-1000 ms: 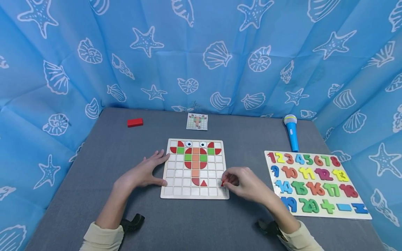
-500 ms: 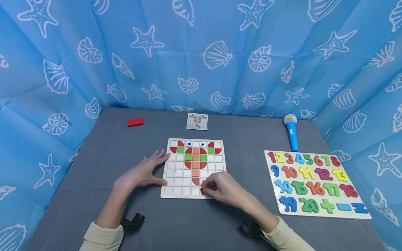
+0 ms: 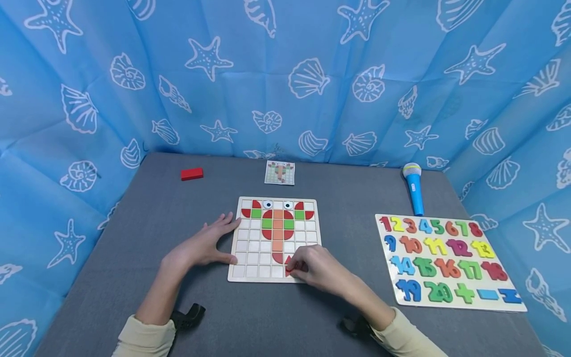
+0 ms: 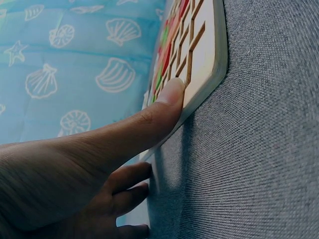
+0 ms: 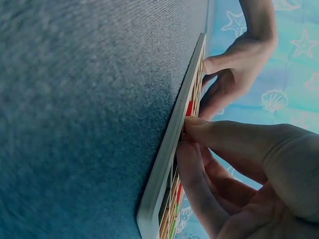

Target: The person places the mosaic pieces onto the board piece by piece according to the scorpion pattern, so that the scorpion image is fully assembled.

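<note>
A wooden grid board (image 3: 252,271) lies mid-table, with red, green, orange and eye tiles forming a figure. My left hand (image 3: 198,245) rests at its left edge; the thumb (image 4: 169,94) presses on the rim and the fingers are spread, holding nothing. Over the board's bottom row, my right hand (image 3: 318,267) pinches a small red tile (image 3: 287,272) between thumb and fingertips, down at the grid. The tile's shape is mostly hidden by the fingers. Just above it a red triangle tile (image 3: 288,259) is partly covered by that hand.
A picture card (image 3: 279,173) with a similar figure lies behind the board. A red block (image 3: 192,174) is at the back left. On the right are a blue toy microphone (image 3: 415,191) and a number puzzle board (image 3: 446,303). A blue shell-print curtain (image 3: 285,99) surrounds the table.
My right hand has moved left from the board's right edge to its bottom row, carrying the red tile. In the last half second the tile has shifted only slightly. My left hand stays put.
</note>
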Tool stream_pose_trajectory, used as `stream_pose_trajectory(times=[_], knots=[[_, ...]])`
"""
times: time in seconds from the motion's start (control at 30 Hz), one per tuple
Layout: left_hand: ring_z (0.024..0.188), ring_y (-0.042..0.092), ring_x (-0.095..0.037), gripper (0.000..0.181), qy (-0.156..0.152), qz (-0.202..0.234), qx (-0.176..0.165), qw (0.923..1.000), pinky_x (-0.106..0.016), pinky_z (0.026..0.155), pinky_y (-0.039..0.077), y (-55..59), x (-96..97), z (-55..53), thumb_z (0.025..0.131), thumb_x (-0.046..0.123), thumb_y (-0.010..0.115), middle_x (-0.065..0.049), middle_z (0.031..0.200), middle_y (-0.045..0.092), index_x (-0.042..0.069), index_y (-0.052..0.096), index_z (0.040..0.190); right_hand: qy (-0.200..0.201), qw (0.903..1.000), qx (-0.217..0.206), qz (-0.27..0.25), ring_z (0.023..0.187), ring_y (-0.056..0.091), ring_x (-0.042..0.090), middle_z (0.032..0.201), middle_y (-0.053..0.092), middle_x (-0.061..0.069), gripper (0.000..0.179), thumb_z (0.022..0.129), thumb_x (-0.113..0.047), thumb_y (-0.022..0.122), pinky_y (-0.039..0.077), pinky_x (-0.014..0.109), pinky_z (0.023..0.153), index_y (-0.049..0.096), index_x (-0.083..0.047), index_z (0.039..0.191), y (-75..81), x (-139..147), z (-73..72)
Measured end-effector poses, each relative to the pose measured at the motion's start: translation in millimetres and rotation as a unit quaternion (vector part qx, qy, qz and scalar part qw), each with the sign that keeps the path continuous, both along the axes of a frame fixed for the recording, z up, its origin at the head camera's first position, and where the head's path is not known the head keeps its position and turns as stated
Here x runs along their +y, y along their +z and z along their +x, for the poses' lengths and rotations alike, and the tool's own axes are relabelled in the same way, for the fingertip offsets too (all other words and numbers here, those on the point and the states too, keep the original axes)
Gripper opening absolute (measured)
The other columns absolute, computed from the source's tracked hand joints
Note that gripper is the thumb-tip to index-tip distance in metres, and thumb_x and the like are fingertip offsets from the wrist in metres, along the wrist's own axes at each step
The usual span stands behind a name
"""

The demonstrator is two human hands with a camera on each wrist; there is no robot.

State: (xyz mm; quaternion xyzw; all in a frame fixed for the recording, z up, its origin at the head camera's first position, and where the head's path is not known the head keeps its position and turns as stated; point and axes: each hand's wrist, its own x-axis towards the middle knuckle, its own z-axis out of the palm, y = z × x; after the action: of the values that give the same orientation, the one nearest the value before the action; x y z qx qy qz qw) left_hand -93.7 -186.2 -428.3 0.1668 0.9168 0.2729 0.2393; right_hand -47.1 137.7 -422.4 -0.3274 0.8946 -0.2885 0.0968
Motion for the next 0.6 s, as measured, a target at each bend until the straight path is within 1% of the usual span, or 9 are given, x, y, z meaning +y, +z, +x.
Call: stream_pose_trajectory(times=[0.43,0.6], knots=[[0.170,0.010,-0.049,0.108,-0.004,-0.002,0.000,1.0000,-0.077,0.132,0.012,-2.2,-1.5,-0.5,0.087,0.039,0.092,-0.024,0.181,0.017,0.013,0.030,0.173,0.015,0.9998,0.005,-0.008,0.072,0.061,-0.005,0.084,0.081,-0.001,0.014,0.088,0.005,0.083,0.053,0.015,0.067,0.084,-0.008,0.092,-0.6,0.1,-2.6],[0.170,0.010,-0.048,0.108,-0.003,0.005,-0.003,1.0000,-0.076,0.132,0.011,-3.1,-1.2,-0.5,0.088,0.040,0.092,-0.024,0.181,0.017,0.013,0.030,0.172,0.012,0.9998,-0.008,-0.017,0.076,0.064,-0.003,0.090,0.082,0.001,0.012,0.090,0.002,0.084,0.057,0.019,0.070,0.084,-0.007,0.097,5.5,9.9,-5.5]])
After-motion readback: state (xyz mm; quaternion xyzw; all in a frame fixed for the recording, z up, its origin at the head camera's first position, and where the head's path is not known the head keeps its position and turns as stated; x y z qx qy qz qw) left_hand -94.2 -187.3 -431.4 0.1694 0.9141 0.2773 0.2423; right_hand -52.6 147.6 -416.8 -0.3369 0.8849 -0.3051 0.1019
